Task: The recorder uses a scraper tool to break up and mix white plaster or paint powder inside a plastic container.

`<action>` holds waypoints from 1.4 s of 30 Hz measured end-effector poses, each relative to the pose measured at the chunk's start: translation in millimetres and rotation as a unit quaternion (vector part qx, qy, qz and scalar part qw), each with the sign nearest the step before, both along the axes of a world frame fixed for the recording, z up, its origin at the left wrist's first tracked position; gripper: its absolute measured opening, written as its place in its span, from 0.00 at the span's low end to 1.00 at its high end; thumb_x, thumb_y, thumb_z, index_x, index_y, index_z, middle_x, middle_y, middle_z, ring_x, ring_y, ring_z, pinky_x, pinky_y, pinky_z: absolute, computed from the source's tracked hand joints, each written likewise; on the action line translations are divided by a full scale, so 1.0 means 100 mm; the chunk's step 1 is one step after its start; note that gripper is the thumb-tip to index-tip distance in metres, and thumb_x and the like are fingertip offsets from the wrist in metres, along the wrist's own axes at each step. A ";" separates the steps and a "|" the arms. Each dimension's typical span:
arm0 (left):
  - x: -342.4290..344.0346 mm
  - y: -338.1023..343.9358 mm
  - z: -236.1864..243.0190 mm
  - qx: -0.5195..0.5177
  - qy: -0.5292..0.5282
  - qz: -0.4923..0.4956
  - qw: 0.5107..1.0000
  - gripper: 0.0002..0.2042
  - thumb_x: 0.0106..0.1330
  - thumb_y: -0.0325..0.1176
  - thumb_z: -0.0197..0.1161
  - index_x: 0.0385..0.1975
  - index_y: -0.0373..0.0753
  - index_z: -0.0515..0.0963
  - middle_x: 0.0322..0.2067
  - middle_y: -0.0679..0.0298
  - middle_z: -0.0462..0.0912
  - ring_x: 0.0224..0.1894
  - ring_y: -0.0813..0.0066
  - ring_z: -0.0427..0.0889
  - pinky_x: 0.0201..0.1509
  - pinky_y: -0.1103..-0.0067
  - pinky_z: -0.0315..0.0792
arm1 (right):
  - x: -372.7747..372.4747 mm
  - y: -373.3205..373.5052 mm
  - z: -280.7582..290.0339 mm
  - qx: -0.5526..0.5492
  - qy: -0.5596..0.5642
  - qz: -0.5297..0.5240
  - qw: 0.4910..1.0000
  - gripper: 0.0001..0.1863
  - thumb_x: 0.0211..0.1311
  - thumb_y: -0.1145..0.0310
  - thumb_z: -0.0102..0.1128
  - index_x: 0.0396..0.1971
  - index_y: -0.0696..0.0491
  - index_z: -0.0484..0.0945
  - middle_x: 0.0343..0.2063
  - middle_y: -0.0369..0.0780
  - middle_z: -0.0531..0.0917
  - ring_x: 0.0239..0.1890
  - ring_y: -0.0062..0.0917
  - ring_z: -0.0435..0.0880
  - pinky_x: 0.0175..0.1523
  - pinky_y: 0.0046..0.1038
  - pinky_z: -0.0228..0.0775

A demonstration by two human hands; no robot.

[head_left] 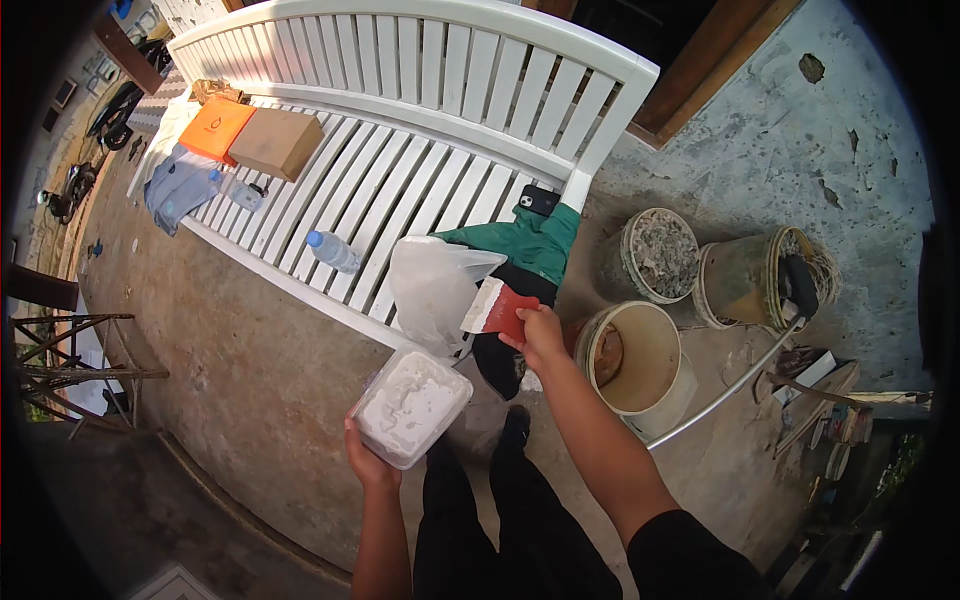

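Observation:
My left hand (366, 459) holds a square clear plastic tub (412, 404) full of white paste from below, in front of my legs. My right hand (541, 335) grips the red handle of a wide putty knife (497, 308), whose blade is smeared white and points up and left. The knife sits just above and to the right of the tub, not touching it. A crumpled clear plastic bag (433, 285) lies behind the knife on the edge of a white slatted bench (400, 170).
On the bench lie a green and black jacket (532, 250) with a phone (538, 200) on it, a water bottle (332, 251), a brown box (277, 142), an orange box (215, 128) and grey cloth (178, 190). Three dirty buckets (640, 360) stand on the concrete at right, beside tools.

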State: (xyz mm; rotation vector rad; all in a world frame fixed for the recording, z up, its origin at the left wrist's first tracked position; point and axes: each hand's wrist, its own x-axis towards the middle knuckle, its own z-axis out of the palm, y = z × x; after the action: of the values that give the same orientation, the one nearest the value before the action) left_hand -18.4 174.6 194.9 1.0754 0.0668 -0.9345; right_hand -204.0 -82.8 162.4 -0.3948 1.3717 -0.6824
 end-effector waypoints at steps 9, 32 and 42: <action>0.25 0.26 -0.26 0.024 0.010 0.032 0.999 0.26 0.78 0.53 0.42 0.63 0.38 0.68 0.62 0.54 0.73 0.63 0.56 0.73 0.66 0.62 0.68 | 0.80 -0.12 -0.79 -0.030 0.094 0.052 0.994 0.16 0.61 0.75 0.54 0.50 0.57 0.71 0.46 0.45 0.80 0.39 0.36 0.87 0.27 0.34 0.86; 0.77 -0.02 -0.32 0.058 0.000 0.041 0.997 0.25 0.78 0.52 0.42 0.60 0.38 0.70 0.58 0.55 0.74 0.61 0.57 0.74 0.65 0.63 0.69 | 1.46 -0.51 -1.07 -0.204 0.379 0.097 0.897 0.14 0.60 0.70 0.61 0.46 0.54 0.74 0.39 0.51 0.86 0.42 0.45 0.87 0.47 0.40 0.79; 0.81 -0.06 -0.45 0.057 0.011 0.040 0.997 0.24 0.78 0.51 0.43 0.59 0.38 0.70 0.58 0.55 0.75 0.60 0.57 0.74 0.65 0.64 0.68 | 1.57 -0.46 -1.22 -0.011 0.026 0.146 0.989 0.17 0.61 0.70 0.60 0.51 0.52 0.75 0.41 0.39 0.82 0.34 0.30 0.86 0.34 0.35 0.84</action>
State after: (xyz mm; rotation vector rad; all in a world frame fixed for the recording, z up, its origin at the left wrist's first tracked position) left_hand 62.6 169.0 149.8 1.1602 0.1821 -0.8790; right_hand -47.1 -128.4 40.3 -0.6208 1.3218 -0.4466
